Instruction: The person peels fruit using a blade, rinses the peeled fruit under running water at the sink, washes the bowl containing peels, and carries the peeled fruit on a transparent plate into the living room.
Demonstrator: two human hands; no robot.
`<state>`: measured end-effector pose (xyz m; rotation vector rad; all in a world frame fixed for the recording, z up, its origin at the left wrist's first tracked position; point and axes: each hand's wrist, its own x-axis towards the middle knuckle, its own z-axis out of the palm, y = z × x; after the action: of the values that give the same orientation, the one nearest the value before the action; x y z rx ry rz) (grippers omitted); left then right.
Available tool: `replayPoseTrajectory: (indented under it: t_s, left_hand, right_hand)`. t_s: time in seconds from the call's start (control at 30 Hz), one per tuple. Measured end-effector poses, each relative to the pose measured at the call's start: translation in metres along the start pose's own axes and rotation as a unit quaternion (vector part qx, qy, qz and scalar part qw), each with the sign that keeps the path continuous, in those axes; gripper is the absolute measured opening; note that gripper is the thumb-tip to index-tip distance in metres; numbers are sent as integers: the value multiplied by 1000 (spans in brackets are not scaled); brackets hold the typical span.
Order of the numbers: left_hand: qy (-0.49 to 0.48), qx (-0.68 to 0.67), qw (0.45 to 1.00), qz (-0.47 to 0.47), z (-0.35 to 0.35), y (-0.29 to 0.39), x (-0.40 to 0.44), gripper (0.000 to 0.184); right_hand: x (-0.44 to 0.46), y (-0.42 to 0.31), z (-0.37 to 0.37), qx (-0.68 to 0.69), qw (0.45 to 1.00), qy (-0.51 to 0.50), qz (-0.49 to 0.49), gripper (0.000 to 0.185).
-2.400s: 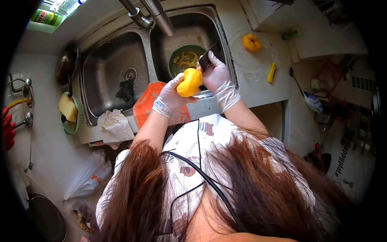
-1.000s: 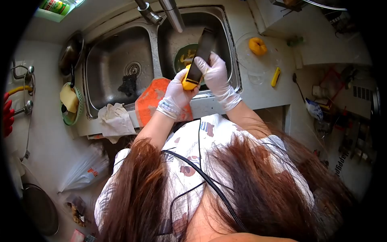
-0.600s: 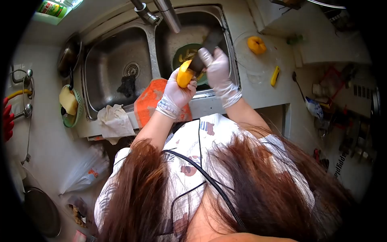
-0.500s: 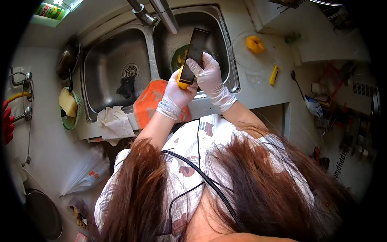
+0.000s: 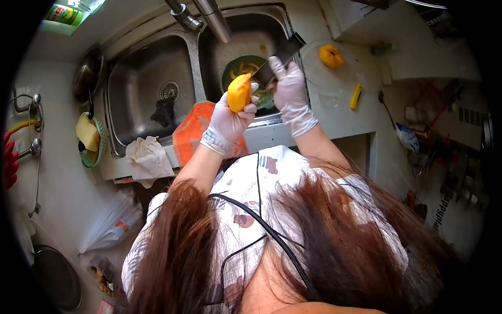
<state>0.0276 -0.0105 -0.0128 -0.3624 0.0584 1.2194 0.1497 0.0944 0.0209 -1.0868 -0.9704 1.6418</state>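
Note:
A yellow fruit (image 5: 239,93), possibly a mango, stands upright in the gloved fingers of my left hand (image 5: 228,119), which are wrapped round its lower part. To its right, my right hand (image 5: 290,89), also gloved, grips a dark, flat, rectangular tool (image 5: 286,51); its exact kind is unclear. The tool slants up and to the right, its lower end near the fruit. Behind both hands, a green bowl (image 5: 229,73) sits in the right sink basin, with yellow strips or peels in it. Part of the bowl is hidden by the fruit and the tool.
A second yellow fruit (image 5: 331,56) lies on a clear round board on the right counter, near a yellow-handled item (image 5: 356,97). The faucet (image 5: 212,21) overhangs the sink divider. An orange cloth (image 5: 192,128) and white rag (image 5: 150,158) drape the front edge.
My right hand has moved right, taking the dark tool off the front of the fruit and tilting it. The fruit now shows fully in my left hand, raised slightly.

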Motion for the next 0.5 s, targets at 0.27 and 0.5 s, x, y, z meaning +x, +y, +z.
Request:
replayPoseTrajectory:
  t_s: [0.27, 0.5]
  left_hand:
    - [-40, 33, 997, -57, -4, -2, -2, 57]
    - [-17, 23, 999, -36, 12, -8, -8, 54]
  right_hand:
    - [6, 9, 10, -33, 998, -45, -36, 17]
    - [22, 15, -7, 82, 984, 112, 111, 17]
